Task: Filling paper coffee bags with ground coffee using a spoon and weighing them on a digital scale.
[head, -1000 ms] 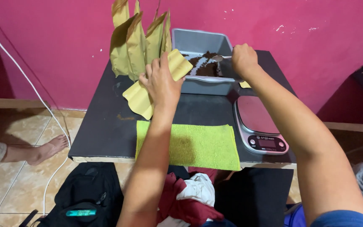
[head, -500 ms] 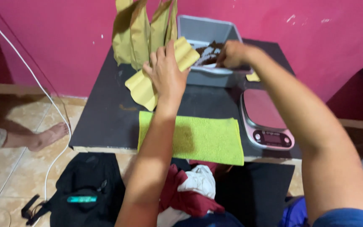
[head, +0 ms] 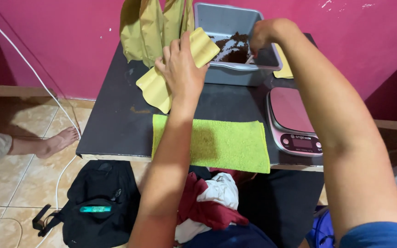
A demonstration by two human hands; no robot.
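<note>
My left hand point(head: 182, 69) holds a flat yellow paper pouch point(head: 175, 73) just above the dark bench point(head: 116, 124). The fingers are wrapped over the pouch's upper half and pressed against it. The pouch slants from lower left up to its top corner, which reaches the near left rim of the grey tub point(head: 235, 73). I cannot tell whether the pouch's mouth is open, nor whether anything is in it.

My right hand point(head: 267, 34) is over the tub, fingers closed around a small pale handle point(head: 250, 59) whose end dips into the tub. What sort of tool it is stays hidden behind my knuckles.

The tub stands at the back of the bench, against the pink wall point(head: 47, 41). It holds a heap of dark brown ground material point(head: 233, 48), piled toward the left side, with the grey floor of the tub showing on the right.

Left of the tub several more yellow pouches point(head: 155, 25) stand upright against the wall. A flat yellow piece point(head: 283, 69) lies just right of the tub. A kitchen scale point(head: 292, 119) with a bare pink plate sits near the bench's right edge, and a green cloth point(head: 217, 142) lies flat along the front edge, between my arms.
</note>
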